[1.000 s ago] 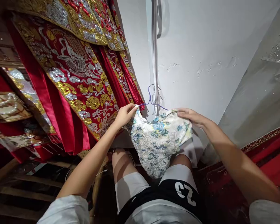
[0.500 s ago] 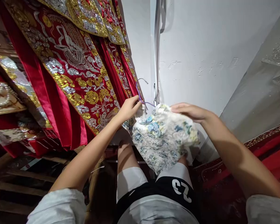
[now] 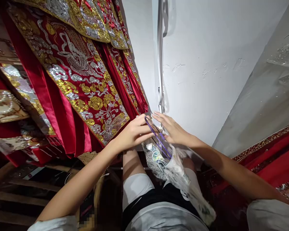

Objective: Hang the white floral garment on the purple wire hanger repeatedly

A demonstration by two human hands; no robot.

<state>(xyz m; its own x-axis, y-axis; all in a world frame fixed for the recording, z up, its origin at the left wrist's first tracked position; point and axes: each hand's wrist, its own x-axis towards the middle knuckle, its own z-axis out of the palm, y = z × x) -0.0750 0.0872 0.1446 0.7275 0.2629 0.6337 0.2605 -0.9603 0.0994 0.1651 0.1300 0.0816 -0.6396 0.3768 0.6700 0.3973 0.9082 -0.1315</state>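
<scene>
A purple clothes hanger (image 3: 162, 144) is tilted between my hands, its wire running down into the neckline of a white floral garment (image 3: 170, 171) with blue, green and yellow patches. My left hand (image 3: 137, 131) grips the hanger near its top, fingers curled round the wire. Close by on the other side is my right hand (image 3: 173, 129), its fingers stretched towards the left hand and its thumb apart from them beside the hanger. The garment hangs slack in front of my legs, its lower end swung out to the right.
Red costumes with gold and silver embroidery (image 3: 86, 73) hang at the left. A white wall (image 3: 197, 64) with scuffs stands ahead. Wooden slats (image 3: 19, 199) lie low at the left, and red cloth (image 3: 276, 170) is at the right.
My right hand has left the garment's right side and come in beside my left hand. The hanger has turned and come lower; the garment has swung down and bunched narrower.
</scene>
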